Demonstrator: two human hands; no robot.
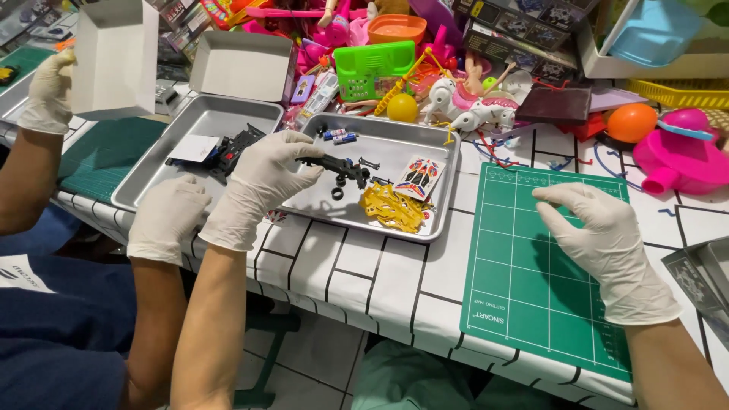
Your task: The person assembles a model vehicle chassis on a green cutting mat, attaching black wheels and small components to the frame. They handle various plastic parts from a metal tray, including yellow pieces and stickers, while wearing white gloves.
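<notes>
Gloved left hand (262,178) grips black chassis (339,166), seemingly over tray (448,152) middle.

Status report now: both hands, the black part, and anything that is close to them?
Left hand pinching black chassis part over metal tray. Right hand empty, fingers curled, above green cutting mat. Co-worker's gloved hand close beside left hand.

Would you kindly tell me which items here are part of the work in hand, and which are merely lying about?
In hand:
left hand on the black chassis
metal tray
yellow parts frame
green cutting mat under the right hand

Lying about:
yellow ball
green toy basket
pink toy
</notes>
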